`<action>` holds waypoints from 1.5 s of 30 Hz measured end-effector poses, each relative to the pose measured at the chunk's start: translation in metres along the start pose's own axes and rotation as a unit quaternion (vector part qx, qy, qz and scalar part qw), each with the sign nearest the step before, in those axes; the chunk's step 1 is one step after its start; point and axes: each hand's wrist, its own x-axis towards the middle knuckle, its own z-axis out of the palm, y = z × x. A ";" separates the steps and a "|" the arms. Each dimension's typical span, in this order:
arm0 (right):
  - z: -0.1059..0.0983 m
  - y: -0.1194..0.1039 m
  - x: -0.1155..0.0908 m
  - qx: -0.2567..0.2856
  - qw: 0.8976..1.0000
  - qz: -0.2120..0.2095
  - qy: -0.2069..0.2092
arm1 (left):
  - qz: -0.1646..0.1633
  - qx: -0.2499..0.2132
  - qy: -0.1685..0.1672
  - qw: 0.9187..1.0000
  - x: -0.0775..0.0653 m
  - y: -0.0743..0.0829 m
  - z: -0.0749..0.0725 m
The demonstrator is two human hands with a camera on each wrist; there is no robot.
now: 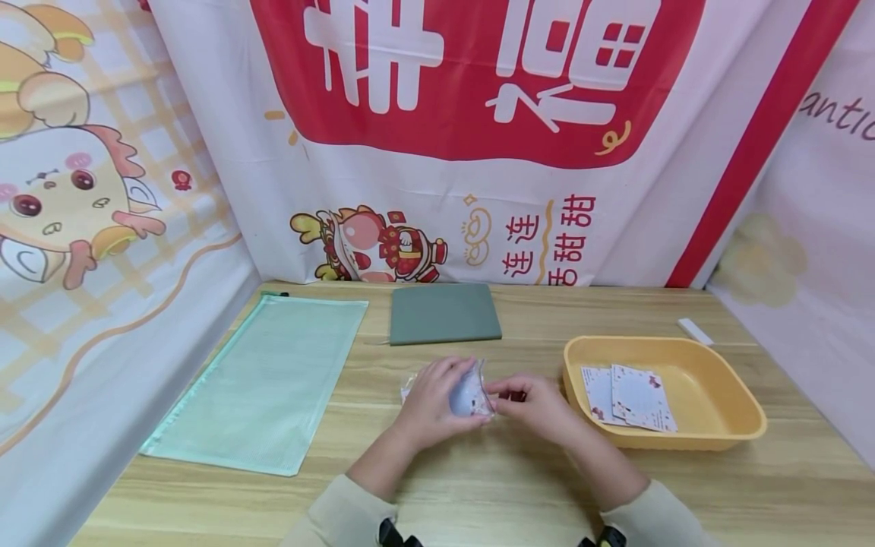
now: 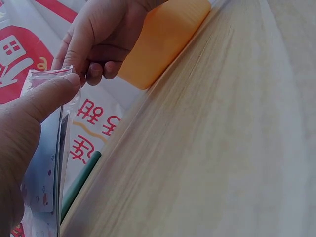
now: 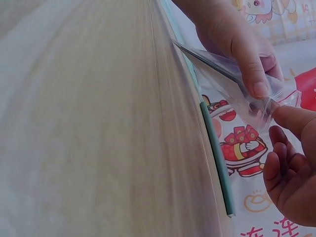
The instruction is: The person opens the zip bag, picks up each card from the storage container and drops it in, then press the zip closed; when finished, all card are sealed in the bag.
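My left hand (image 1: 429, 403) grips a small clear zip bag (image 1: 468, 393) with pale blue printed cards inside, held above the table near its middle. At the bag's right end, my right hand (image 1: 536, 409) pinches the zip edge between thumb and index finger, its other fingers curled under. In the left wrist view the left thumb lies across the bag (image 2: 49, 74) close to its zip, and the cards (image 2: 42, 173) stand edge-on within. The right wrist view shows the clear bag (image 3: 224, 84) tilted, its mouth edge between both hands.
Behind the hands lies a grey-green notebook (image 1: 446, 313). A mint mesh zip pouch (image 1: 266, 387) lies flat at the left. To the right, a yellow tray (image 1: 724, 437) holds printed cards (image 1: 642, 399); a small white strip (image 1: 695, 331) lies behind it. Printed cloths surround the table.
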 end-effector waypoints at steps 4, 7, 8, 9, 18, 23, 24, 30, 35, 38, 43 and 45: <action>-0.008 -0.005 -0.004 0.021 0.999 0.035 0.011 | -0.001 -0.002 0.000 1.000 0.000 0.000 0.000; -0.022 -0.008 -0.008 0.031 0.998 0.049 0.027 | -0.002 -0.003 -0.002 1.000 0.001 0.000 0.000; -0.029 -0.008 -0.010 0.030 0.998 0.052 0.031 | -0.003 -0.004 -0.003 1.000 0.001 0.000 0.000; -0.036 -0.008 -0.012 0.025 0.998 0.054 0.037 | -0.004 -0.005 -0.004 1.000 0.001 0.000 0.000; -0.108 0.025 -0.021 -0.072 0.991 0.082 0.081 | 0.000 -0.009 -0.003 1.000 0.000 -0.001 0.002; -0.139 0.054 -0.024 -0.101 0.983 0.141 0.060 | -0.007 -0.009 -0.011 1.000 0.000 0.000 0.002; -0.145 0.061 -0.025 -0.105 0.982 0.145 0.053 | -0.007 -0.010 -0.012 1.000 0.000 -0.001 0.002; -0.169 0.094 -0.028 -0.154 0.976 0.154 0.024 | -0.009 -0.012 -0.009 1.000 0.000 -0.001 0.003; -0.178 0.108 -0.028 -0.160 0.969 0.190 -0.003 | -0.011 -0.013 -0.010 1.000 0.000 -0.001 0.002; -0.179 0.114 -0.026 -0.162 0.966 0.201 -0.012 | -0.010 -0.014 -0.010 1.000 0.000 -0.001 0.002; -0.178 0.120 -0.026 -0.174 0.961 0.214 -0.017 | -0.012 -0.017 -0.010 1.000 0.000 -0.002 0.003; -0.178 0.120 -0.026 -0.175 0.960 0.219 -0.020 | -0.014 -0.018 -0.011 1.000 0.001 -0.002 0.003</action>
